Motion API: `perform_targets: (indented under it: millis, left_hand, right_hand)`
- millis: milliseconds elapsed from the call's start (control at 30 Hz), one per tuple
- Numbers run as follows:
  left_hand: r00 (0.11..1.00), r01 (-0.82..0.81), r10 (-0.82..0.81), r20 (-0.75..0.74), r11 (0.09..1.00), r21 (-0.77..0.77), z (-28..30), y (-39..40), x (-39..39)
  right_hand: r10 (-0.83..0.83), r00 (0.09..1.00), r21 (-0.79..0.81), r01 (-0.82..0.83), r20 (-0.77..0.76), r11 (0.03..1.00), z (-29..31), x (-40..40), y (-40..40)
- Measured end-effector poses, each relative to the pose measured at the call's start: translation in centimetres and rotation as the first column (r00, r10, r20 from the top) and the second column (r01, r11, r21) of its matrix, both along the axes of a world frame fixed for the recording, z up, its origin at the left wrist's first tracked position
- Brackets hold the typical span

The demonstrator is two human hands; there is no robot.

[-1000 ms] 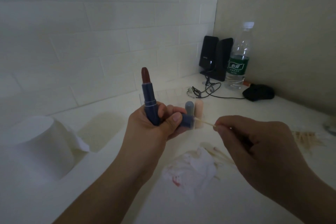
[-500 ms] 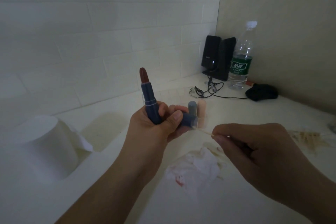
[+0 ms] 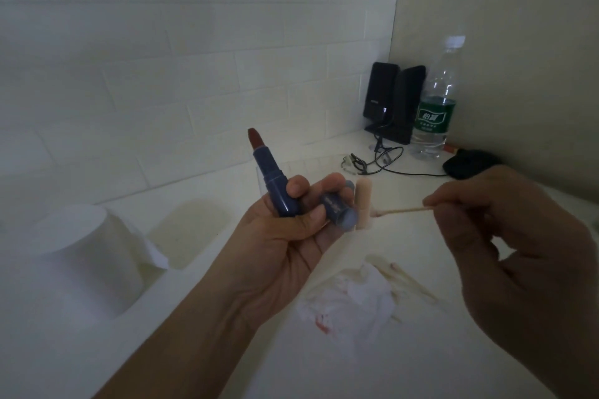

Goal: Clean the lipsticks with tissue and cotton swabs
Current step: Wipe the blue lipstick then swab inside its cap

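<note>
A white countertop [image 3: 437, 376] ran along a wall of pale tiles [image 3: 162, 74] into the corner of the room. Back in that corner stood two black speakers [image 3: 393, 100], side by side and touching, with a tangle of black cable [image 3: 379, 160] spilling forward from them onto the counter. Just right of the speakers stood a clear plastic water bottle [image 3: 436, 100], upright, with a green label and a white cap. Near its base, to the right, a dark rounded object [image 3: 466, 165] lay on the counter, too dim to identify.
</note>
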State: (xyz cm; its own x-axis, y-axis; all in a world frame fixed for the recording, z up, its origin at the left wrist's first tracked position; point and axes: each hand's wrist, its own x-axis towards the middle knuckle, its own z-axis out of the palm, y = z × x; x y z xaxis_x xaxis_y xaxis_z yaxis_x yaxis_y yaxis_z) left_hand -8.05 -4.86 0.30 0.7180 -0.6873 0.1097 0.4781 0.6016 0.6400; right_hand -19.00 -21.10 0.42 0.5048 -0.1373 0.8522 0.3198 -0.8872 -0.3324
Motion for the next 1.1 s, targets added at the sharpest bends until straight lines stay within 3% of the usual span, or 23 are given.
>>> perform_targets:
  millis: [367,700,1100]
  left_hand:
    - [0.997,0.043,-0.049,-0.052,0.992,-0.119,-0.2,-0.2,0.1]
    - [0.999,0.032,-0.027,0.043,0.99,-0.137,-0.6,-0.1,0.3]
    - [0.995,0.045,-0.031,0.099,0.99,-0.137,-0.7,-0.2,0.2]
  right_hand:
    - [-0.036,0.999,-0.165,0.038,0.017,0.986,-0.2,-0.2,1.0]
    - [-0.097,0.993,-0.276,0.077,-0.06,0.958,-0.6,-0.3,1.2]
    - [0.017,0.998,-0.173,-0.027,-0.061,0.985,-0.5,-0.5,1.5]
